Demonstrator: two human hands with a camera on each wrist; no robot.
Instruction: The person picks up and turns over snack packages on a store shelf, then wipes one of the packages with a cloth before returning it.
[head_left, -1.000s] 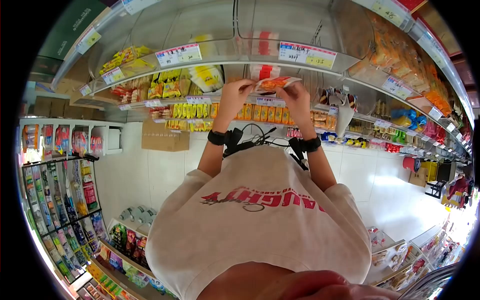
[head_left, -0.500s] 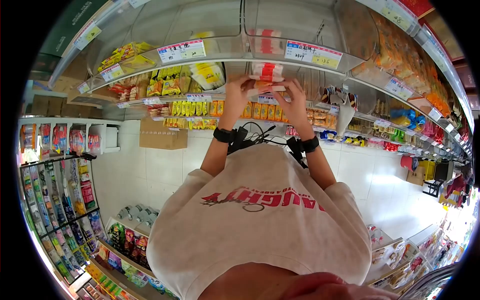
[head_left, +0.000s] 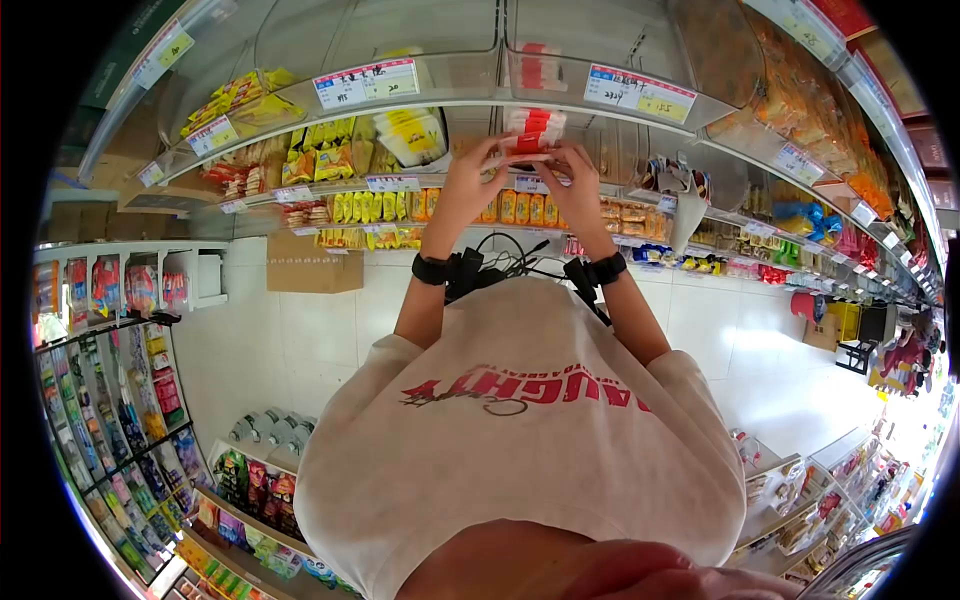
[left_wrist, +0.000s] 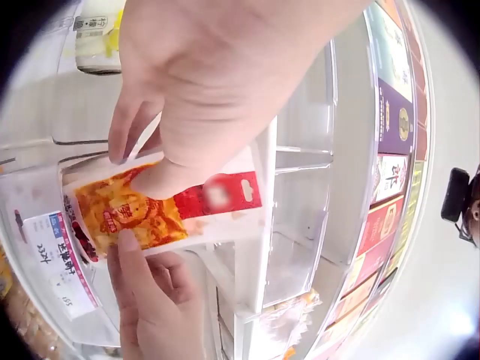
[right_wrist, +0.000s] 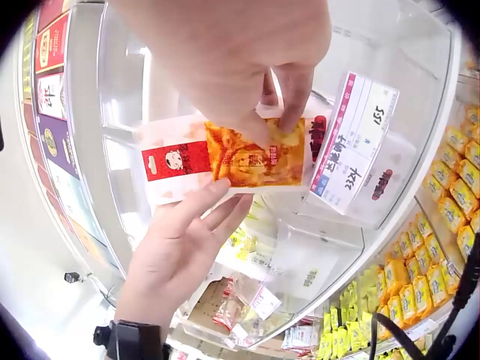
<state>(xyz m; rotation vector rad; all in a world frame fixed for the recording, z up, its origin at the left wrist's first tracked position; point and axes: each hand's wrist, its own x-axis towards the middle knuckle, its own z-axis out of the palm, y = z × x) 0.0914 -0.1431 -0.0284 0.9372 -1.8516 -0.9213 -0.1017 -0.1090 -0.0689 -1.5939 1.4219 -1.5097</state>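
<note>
Right now, pinching a red-and-white snack packet (right_wrist: 225, 157) between both hands, holding it up in front of a clear plastic shelf bin (right_wrist: 322, 251). With the left hand (head_left: 475, 178), gripping one long edge: pressing the thumb onto the front near the border of the red header (right_wrist: 176, 161) and the orange food picture (right_wrist: 247, 172), tucking other fingers behind, bringing thumb and fingers nearly together on the packet. With the right hand (head_left: 572, 178), gripping the opposite long edge in a similar narrow pinch: laying the thumb over the orange food picture, bending the fingers toward the back. Not being able to tell the exact spread of the rear fingertips, hidden by the packet. Showing the punched hang hole and a small cartoon face on the header, both left uncovered by the fingers. Keeping the printed end of the packet just beside a handwritten price label (right_wrist: 352, 142). Reaching close to more red-and-white packs (head_left: 535, 125) in the bin, and well above a row of orange packs (head_left: 522, 208) on a lower shelf. Wearing black wrist straps (head_left: 432, 270) on both arms, trailing black cables (head_left: 505, 268) in front of a white T-shirt (head_left: 520, 450).
</note>
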